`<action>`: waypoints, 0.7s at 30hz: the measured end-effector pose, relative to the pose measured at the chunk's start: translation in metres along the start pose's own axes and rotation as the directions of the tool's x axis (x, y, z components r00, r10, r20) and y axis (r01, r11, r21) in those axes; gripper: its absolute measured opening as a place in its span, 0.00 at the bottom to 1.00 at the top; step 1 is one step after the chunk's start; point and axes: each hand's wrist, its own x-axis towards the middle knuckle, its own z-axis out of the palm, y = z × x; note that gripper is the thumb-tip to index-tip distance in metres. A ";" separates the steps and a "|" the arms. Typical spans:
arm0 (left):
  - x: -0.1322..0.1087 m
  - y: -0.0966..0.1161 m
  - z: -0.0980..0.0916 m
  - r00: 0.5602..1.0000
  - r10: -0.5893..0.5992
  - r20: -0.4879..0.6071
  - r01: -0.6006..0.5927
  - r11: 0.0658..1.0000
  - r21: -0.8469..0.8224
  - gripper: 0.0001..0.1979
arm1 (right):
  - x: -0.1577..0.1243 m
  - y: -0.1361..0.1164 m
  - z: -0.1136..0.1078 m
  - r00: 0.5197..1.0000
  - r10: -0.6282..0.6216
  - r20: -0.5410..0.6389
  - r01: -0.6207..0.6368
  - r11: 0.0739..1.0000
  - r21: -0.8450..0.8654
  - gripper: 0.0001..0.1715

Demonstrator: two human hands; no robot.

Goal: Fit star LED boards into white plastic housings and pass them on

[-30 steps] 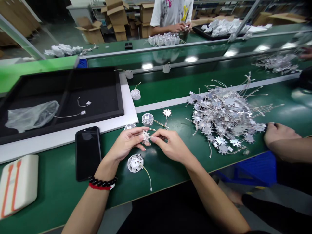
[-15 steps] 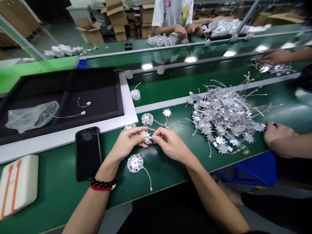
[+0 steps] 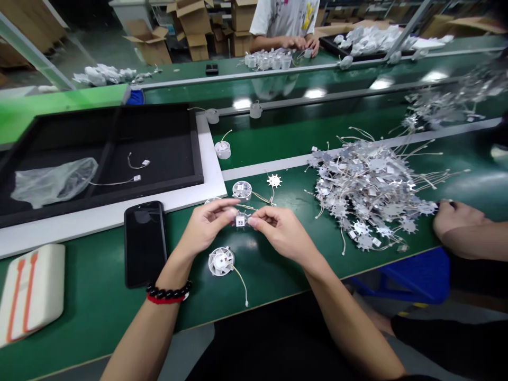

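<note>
Star-shaped metal disc (image 3: 246, 219) pinched between both hands
Left hand (image 3: 206, 225) at 9 o'clock, right hand (image 3: 281, 233) at 3, both clamped on it; white label (image 3: 240, 221) faces up.

Small toothed silver metal disc (image 3: 240, 220), white square label showing, thin wire trailing

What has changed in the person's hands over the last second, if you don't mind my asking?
The star-shaped board pinched between the left hand and right hand has been turned, so its small white label now faces up. Neither hand let go. The white disc and the pile of boards stayed as they were.
</note>
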 end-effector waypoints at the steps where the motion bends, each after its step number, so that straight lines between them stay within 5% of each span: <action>1: 0.001 -0.001 -0.002 0.999 0.028 -0.041 -0.028 1.000 -0.001 0.21 | -0.002 -0.003 -0.001 1.000 -0.013 0.015 0.013 1.000 0.006 0.09; 4: 0.003 -0.001 -0.006 0.991 0.077 -0.113 -0.075 0.997 0.018 0.22 | -0.010 -0.010 0.000 0.971 -0.070 0.227 0.060 0.997 0.049 0.07; 7: 0.003 -0.001 -0.007 0.992 0.087 -0.091 -0.081 0.994 0.068 0.20 | -0.016 -0.011 0.005 0.841 -0.098 0.532 0.118 0.993 -0.004 0.06; 9: 0.002 0.000 -0.006 0.994 0.092 -0.064 -0.085 0.991 0.102 0.19 | -0.017 -0.008 0.009 0.790 -0.075 0.609 0.137 0.989 -0.056 0.06; 14: -0.003 0.003 -0.004 0.997 0.074 0.031 -0.078 0.980 0.185 0.18 | -0.022 0.005 0.005 0.834 -0.039 0.550 0.046 0.999 0.001 0.06; 21: -0.005 0.004 0.002 0.963 0.008 0.269 -0.101 0.937 0.334 0.11 | -0.032 0.027 -0.024 0.951 0.050 0.305 -0.130 0.960 0.248 0.13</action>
